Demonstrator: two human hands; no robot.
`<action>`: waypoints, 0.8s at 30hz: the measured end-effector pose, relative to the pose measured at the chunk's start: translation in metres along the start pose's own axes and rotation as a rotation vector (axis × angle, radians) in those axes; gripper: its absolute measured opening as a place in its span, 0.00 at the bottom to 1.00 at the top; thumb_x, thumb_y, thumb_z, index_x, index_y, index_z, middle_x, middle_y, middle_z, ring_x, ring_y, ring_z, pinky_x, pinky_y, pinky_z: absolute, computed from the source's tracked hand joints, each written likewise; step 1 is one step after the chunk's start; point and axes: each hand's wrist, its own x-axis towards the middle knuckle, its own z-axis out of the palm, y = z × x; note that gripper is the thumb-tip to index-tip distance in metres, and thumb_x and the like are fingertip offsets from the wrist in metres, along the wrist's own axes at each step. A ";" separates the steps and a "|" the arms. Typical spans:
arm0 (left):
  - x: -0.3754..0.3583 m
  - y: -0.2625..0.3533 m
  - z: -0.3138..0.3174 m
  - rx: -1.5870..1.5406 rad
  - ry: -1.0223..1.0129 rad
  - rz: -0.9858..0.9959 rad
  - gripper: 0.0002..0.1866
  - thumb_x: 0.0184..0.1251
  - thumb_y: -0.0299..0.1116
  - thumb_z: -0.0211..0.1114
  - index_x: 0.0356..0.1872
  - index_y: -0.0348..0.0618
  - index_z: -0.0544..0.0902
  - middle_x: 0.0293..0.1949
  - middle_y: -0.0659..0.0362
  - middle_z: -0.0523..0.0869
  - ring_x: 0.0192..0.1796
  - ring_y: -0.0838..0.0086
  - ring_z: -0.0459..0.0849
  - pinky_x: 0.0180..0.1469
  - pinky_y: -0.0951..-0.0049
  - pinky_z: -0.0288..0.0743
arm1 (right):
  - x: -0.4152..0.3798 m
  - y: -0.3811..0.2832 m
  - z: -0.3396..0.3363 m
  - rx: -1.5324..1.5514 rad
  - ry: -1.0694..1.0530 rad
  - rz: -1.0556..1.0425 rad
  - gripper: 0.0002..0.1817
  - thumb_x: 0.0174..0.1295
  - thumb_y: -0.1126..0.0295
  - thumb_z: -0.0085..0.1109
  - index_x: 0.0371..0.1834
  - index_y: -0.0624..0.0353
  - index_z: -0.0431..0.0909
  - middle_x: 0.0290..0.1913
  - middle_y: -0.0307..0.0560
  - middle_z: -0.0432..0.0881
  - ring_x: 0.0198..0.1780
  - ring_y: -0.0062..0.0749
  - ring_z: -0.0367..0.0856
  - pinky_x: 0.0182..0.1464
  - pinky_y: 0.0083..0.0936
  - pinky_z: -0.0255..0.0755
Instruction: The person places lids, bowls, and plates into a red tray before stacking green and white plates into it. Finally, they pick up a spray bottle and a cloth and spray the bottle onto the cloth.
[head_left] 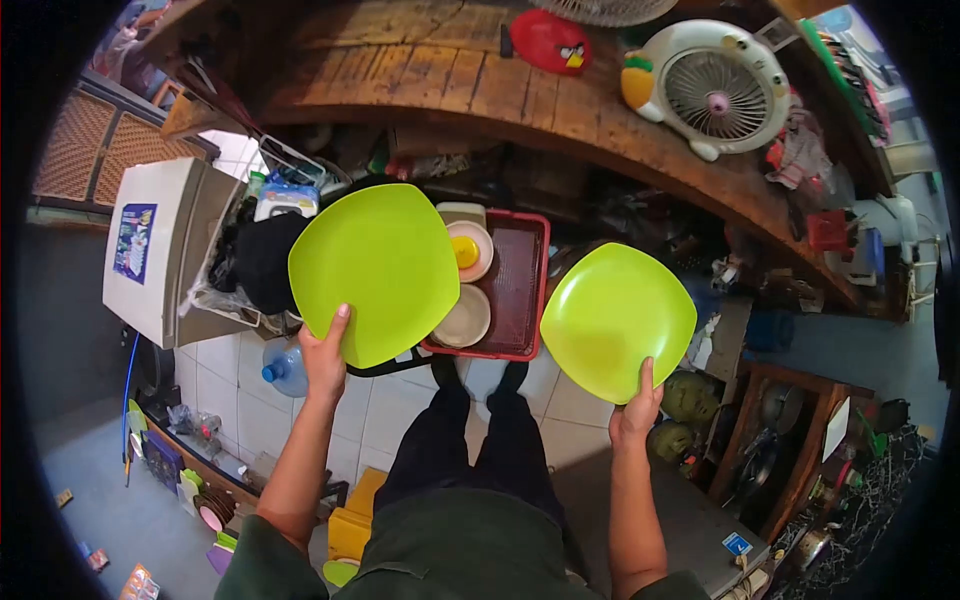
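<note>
My left hand grips the lower edge of a green square plate, thumb on its face. Another green plate, a little smaller in view, is held by its lower edge in my right hand. Between the two plates is a red tray with a bowl and a second bowl that has a yellow item in it. The left plate hides part of both bowls.
A wooden shelf crosses the top, bearing a white fan and a red Angry Birds item. A white box stands at left. A blue-capped water bottle lies on the tiled floor.
</note>
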 end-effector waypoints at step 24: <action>-0.048 -0.090 0.057 0.288 -0.262 -0.242 0.10 0.67 0.29 0.64 0.44 0.32 0.82 0.39 0.55 0.87 0.41 0.74 0.85 0.45 0.74 0.76 | 0.061 0.114 -0.015 -0.222 -0.087 0.201 0.22 0.71 0.61 0.54 0.62 0.61 0.69 0.57 0.43 0.76 0.57 0.29 0.74 0.58 0.26 0.66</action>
